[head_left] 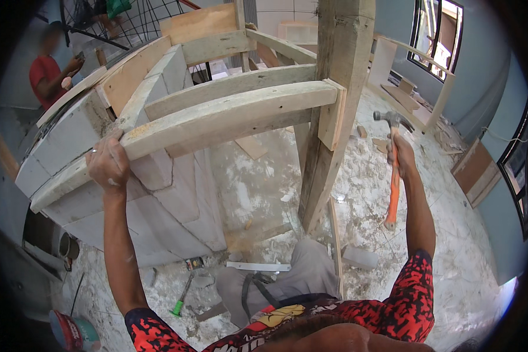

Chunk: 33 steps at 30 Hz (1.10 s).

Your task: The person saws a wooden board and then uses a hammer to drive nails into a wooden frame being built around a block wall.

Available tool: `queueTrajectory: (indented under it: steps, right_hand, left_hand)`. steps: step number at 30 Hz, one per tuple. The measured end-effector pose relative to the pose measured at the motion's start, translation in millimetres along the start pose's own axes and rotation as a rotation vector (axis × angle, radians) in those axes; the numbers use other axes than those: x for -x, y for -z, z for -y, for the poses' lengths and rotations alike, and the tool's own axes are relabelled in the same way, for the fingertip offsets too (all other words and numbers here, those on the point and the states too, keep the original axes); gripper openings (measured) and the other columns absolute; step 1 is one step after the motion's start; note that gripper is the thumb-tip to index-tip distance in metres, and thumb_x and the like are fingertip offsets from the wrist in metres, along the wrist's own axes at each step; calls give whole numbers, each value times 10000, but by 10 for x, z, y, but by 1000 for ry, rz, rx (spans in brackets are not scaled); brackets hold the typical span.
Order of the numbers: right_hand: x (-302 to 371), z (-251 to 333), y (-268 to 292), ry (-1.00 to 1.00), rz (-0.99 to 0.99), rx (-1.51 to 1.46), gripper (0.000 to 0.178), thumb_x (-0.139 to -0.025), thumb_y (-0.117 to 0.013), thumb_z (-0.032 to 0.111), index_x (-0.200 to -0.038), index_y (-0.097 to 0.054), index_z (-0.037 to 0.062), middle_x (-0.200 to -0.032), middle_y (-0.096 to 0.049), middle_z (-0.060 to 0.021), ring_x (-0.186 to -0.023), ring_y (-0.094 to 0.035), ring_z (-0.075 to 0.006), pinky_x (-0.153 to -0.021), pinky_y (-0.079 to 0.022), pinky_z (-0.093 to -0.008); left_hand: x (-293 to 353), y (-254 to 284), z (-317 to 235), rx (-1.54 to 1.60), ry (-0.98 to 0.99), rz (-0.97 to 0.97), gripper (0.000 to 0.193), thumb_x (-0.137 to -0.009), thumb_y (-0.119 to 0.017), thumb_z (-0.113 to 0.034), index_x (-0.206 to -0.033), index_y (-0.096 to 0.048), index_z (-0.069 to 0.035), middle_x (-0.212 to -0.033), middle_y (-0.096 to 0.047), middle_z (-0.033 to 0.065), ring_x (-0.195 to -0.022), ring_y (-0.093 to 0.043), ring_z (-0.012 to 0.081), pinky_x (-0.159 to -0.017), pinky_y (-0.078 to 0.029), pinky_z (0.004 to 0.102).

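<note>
My left hand [109, 161] is wrapped round a long pale timber beam [229, 111] toward its left end. The beam slants from the lower left up to an upright wooden post [341, 82], where a short board [332, 120] is set against the post. My right hand [402, 154] grips a claw hammer [392, 182] near its head, off to the right of the post. The hammer's metal head points up and its orange handle hangs down. A second beam [234, 88] runs just behind the first. Below my left hand stands a grey block structure [176, 205].
On the floor lie a green-handled tool [182, 298], a white strip [258, 266] and scattered offcuts. A bucket [70, 330] stands at lower left. A person in red [46, 76] is at the far left. A wooden frame [413, 82] leans near the right wall.
</note>
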State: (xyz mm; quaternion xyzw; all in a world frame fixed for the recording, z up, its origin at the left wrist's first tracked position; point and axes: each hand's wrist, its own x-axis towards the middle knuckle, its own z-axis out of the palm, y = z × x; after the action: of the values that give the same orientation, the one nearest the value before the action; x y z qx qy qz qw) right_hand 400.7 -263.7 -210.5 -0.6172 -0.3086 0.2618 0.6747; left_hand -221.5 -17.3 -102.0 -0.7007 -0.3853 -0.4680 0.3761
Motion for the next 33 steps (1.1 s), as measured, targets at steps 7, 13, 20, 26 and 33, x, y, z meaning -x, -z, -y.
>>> queueTrajectory:
  steps: [7,13,20,26,33]
  right_hand:
    - [-939,187,-252,-60,165,-534,303,-992,-435,391,-909,-478,102,-596,-464,33,-401,-398,-64,-367,-348,-219]
    - [-538,173,-799,-138,338,-3,310,-986,-431,388,-885,-486,100,-555,-440,30,-374,-374,-68,-354,-340,-232]
    - [-638,-188,-304,-107,102,-336,311,-995,-412,383,-883,-475,100,-569,-430,34,-384,-383,-71,-341,-334,-239]
    - [-235,-313,-427,-218,234,-79,301,-1004,-406,375,-882,-455,104,-536,-400,40,-358,-357,-65,-320,-291,-207]
    - [-74,-226,-535,-190,308,-141,345,-993,-423,420,-865,-473,103,-526,-419,36,-325,-337,-70,-312,-303,-219]
  left_hand:
    - [-11,-54,-89,14,1,-13,299,-895,-426,-192,-888,-713,-109,-935,-714,40,-815,-653,207,-745,-427,322]
    - [-2,-2,-17,10,0,-13,297,-891,-424,-186,-861,-706,-99,-917,-712,45,-814,-649,208,-729,-420,322]
    - [-63,-25,-95,39,-6,-49,308,-893,-413,-179,-865,-707,-91,-887,-710,51,-789,-644,214,-712,-414,328]
    - [-6,-37,-54,-16,6,-21,320,-902,-408,-186,-884,-714,-93,-902,-715,59,-787,-648,219,-712,-417,318]
    - [-16,-84,-20,-23,-30,-31,335,-908,-398,-181,-897,-722,-96,-917,-717,55,-772,-649,199,-708,-412,301]
